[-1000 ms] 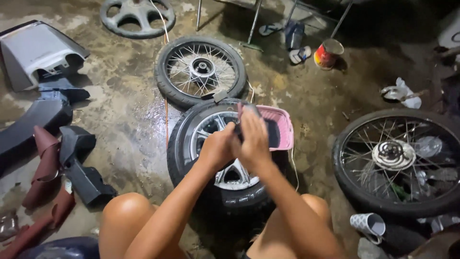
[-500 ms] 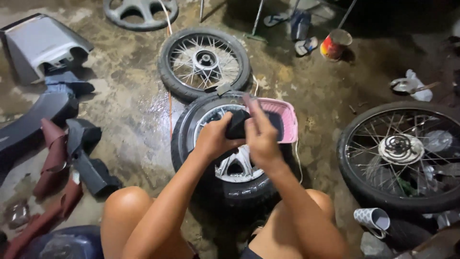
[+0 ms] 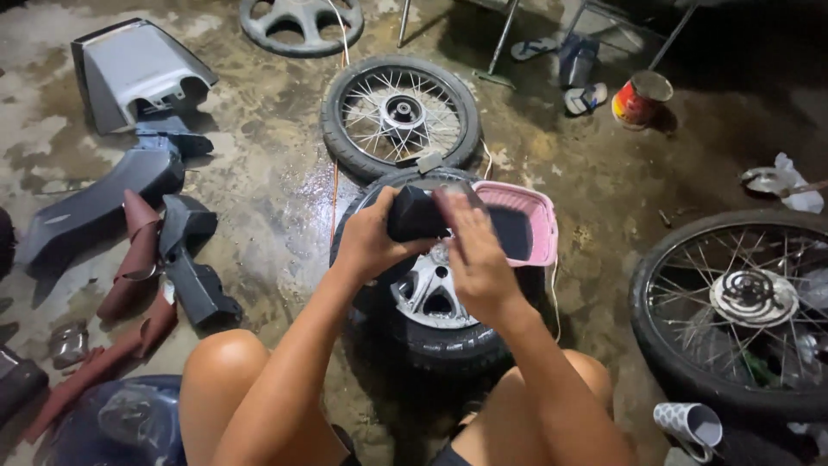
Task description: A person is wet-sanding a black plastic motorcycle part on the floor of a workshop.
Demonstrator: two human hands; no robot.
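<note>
Head view: left hand point(image 3: 369, 243) closed around a black rectangular sponge-like block point(image 3: 416, 216), held just above a black tyre on a silver cast wheel point(image 3: 431, 298) lying on the wet concrete floor point(image 3: 276, 198). Right hand point(image 3: 476, 259), fingers extended, flat against the block's near side. Pink plastic basket point(image 3: 536, 226) just beyond the right hand. Spoked wheel point(image 3: 398, 112) farther beyond.

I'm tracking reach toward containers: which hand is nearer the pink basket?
Right. The right hand is beside the pink basket, overlapping its near-left edge; the left hand, gripping the dark block, sits farther left over the wheel.
</note>
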